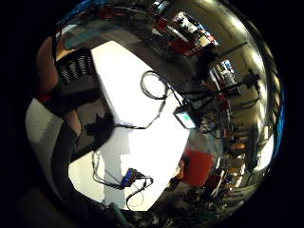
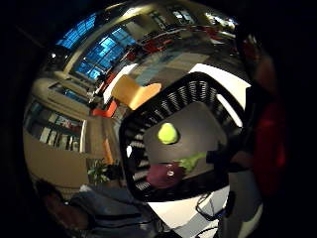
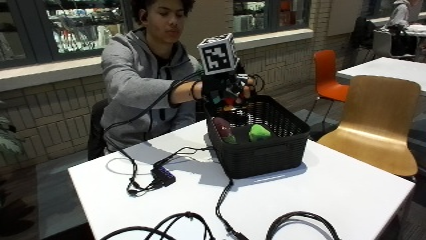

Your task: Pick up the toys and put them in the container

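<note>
The person sat behind a white table; the gloved right hand was held up over the back edge of a black basket; its fingers were curled, and something small and red showed just under them, but whether the hand held it I could not tell.

The basket was plastic, square, with thin slots all round its walls and a flat dark floor; under the hand, inside it, lay a dark purple toy, rounded like an eggplant, and a bright green toy, small and lumpy; the two lay near each other, not touching.

The thumb side palm view looked straight down into the basket; there the green toy looked like a smooth round ball, and the purple toy had a green stalk reaching out from it; the outside view did not show the stalk clearly. The little finger side palm view showed only a corner of the basket; most of it was the smooth white table beside the hand, with thin black cables and a small black box with a blue light.

In the outside view the small black box lay beside the basket; looped black cables lay at the near edge; a curved wooden chair and an orange chair stood past the basket.
</note>
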